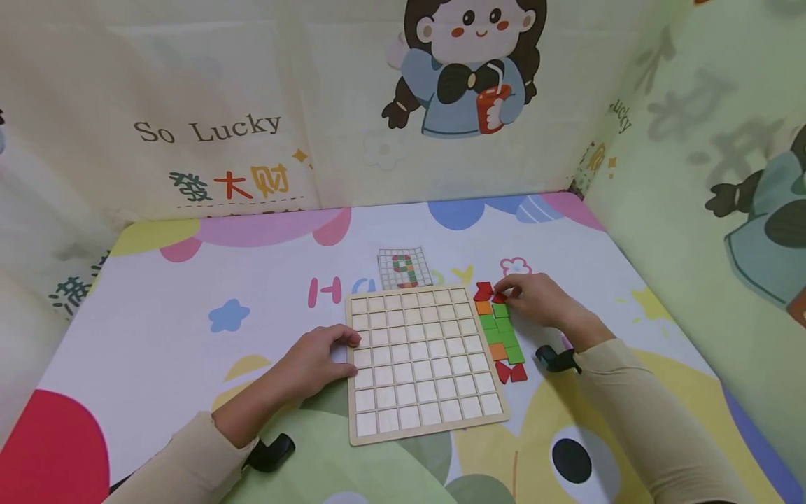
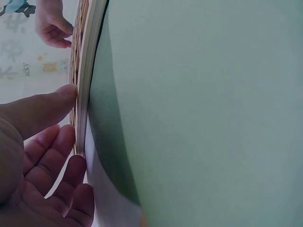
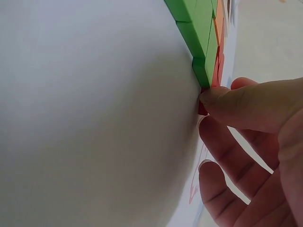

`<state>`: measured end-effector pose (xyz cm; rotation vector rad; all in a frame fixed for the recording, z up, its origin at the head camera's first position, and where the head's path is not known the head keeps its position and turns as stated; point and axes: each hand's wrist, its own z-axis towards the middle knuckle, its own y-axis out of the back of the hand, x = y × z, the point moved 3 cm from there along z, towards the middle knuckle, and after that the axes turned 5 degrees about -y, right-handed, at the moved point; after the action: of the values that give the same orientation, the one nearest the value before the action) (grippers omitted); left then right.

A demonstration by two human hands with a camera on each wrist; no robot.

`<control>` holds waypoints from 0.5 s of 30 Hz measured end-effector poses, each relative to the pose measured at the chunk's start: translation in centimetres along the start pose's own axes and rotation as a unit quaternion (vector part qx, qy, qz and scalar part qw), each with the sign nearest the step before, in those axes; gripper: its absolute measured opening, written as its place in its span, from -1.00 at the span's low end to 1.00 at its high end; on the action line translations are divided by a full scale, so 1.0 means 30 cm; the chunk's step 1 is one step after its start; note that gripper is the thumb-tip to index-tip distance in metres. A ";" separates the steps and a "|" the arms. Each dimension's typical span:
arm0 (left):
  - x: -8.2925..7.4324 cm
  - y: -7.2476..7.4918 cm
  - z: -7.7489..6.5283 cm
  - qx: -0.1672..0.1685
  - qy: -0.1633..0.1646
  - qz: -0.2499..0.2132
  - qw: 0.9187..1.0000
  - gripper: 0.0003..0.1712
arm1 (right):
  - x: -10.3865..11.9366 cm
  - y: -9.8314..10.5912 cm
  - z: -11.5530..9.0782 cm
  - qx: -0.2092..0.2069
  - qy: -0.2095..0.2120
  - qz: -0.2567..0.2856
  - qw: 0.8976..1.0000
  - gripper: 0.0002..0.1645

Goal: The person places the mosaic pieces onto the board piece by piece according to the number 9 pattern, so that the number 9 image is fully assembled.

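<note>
A wooden grid board [image 1: 428,359] with bare square cells lies flat on the table. My left hand [image 1: 313,362] rests against its left edge, thumb and fingers spread apart; the left wrist view shows the thumb [image 2: 45,109] touching the board's side [image 2: 84,80]. Beyond the board's right edge, my right hand [image 1: 543,302] pinches a red tile [image 3: 203,105] between thumb and fingertips, at the far end of a group of tiles. Green tiles [image 1: 505,325], orange tiles [image 1: 497,351] and other red tiles [image 1: 518,372] lie in that group.
A small printed grid card [image 1: 405,268] with a coloured figure lies just behind the board, its near edge close to the frame. The patterned tablecloth [image 1: 157,336] covers the table. Printed curtains [image 1: 346,105] hang at the back and sides.
</note>
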<state>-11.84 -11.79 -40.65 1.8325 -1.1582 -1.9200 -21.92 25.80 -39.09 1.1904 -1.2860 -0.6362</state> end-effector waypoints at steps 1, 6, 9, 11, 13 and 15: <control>0.000 0.000 0.000 0.000 0.000 0.001 1.000 -0.57 | -0.001 0.001 0.000 0.000 -0.001 0.000 1.000 -0.72; -0.004 0.002 -0.002 -0.001 -0.003 0.005 1.000 -0.57 | -0.002 0.003 -0.002 0.002 -0.006 -0.001 1.000 -0.72; -0.007 0.005 -0.003 -0.002 -0.006 0.008 1.000 -0.57 | -0.002 0.002 -0.001 0.002 -0.004 -0.003 1.000 -0.72; -0.007 0.007 -0.003 -0.001 -0.009 0.010 1.000 -0.57 | -0.001 0.004 0.001 0.004 -0.004 -0.003 1.000 -0.72; -0.008 0.008 -0.004 -0.001 -0.011 0.010 1.000 -0.57 | -0.001 0.005 0.001 0.007 -0.008 -0.003 1.000 -0.72; -0.008 0.008 -0.003 0.000 -0.013 0.010 1.000 -0.57 | -0.001 0.006 0.000 0.010 -0.014 -0.002 1.000 -0.72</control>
<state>-11.80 -11.83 -40.28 1.7943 -1.1796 -1.9381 -21.97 25.89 -38.93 1.2049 -1.3168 -0.6470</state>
